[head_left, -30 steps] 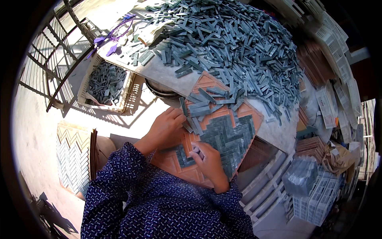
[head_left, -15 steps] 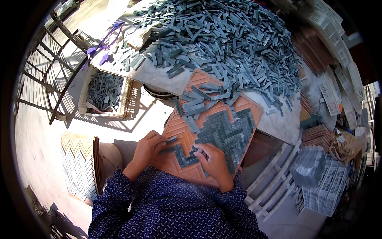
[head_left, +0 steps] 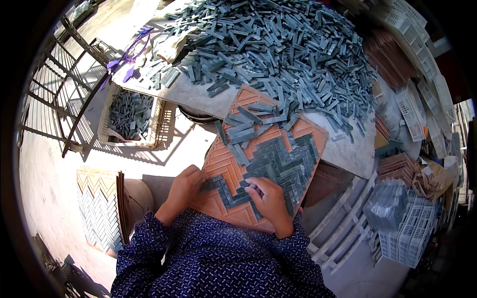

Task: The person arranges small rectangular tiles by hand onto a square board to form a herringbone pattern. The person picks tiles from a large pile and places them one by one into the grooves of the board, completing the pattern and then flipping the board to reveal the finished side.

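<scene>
An orange mould board (head_left: 233, 217) with raised herringbone ridges lies tilted in front of me, its near edge against my lap. Dark green-grey stone strip tiles (head_left: 278, 164) fill much of its right and lower middle in a herringbone pattern. Loose strips (head_left: 243, 133) lie across its upper part. At the board's left edge, my left hand (head_left: 185, 187) is closed, fingertips on a strip tile (head_left: 214, 182) in the pattern. My right hand (head_left: 268, 198) rests over the laid tiles with fingers curled in a pinch; what sits between them is hidden.
A big heap of strip tiles (head_left: 283, 54) covers the table (head_left: 198, 94) beyond the board. On the left stand a crate of tile pieces (head_left: 105, 124), a metal rack (head_left: 64, 107) and a filled herringbone panel (head_left: 98, 211). Stacked crates (head_left: 405, 231) and orange boards (head_left: 397, 169) are at right.
The strip tile at my left fingertips, raised before, now lies flat in the pattern. My right hand has shifted very slightly; the board stays put.
</scene>
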### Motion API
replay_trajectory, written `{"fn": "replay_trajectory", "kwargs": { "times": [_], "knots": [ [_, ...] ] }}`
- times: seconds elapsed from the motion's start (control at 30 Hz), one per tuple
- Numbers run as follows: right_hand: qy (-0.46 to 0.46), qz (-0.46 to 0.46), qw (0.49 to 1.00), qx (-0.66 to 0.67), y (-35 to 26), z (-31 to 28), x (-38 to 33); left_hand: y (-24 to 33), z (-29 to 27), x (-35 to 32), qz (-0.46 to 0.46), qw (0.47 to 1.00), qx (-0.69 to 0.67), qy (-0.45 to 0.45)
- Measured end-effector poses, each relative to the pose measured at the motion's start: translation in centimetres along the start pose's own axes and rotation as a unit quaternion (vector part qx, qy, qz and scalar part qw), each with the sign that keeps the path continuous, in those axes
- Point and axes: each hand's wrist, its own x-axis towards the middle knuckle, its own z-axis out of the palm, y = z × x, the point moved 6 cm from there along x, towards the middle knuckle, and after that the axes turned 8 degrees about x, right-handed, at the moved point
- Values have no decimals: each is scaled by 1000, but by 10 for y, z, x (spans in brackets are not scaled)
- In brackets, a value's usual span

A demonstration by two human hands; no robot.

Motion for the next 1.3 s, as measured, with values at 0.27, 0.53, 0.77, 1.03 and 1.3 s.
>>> {"fn": "replay_trajectory", "kwargs": {
  "times": [0.27, 0.53, 0.77, 1.03, 1.3],
  "knots": [
    [51, -95, 987, -119, -6, 7, 28, 9, -2, -12, -4, 999, 9, 37],
    [62, -65, 972, -218, -1, 29, 63, 10, 4, -7, 23, 998, 48, 34],
    [-3, 73, 995, -73, 2, 37, 59, 10, -10, -8, -50, 993, -66, 87],
    [-100, 101, 965, 220, -3, 53, 17, 47, 6, -8, -97, 965, -241, -39],
    [-81, 111, 955, 263, 5, 38, 30, 38, 28, -15, -174, 862, -447, -164]
  ]
}}
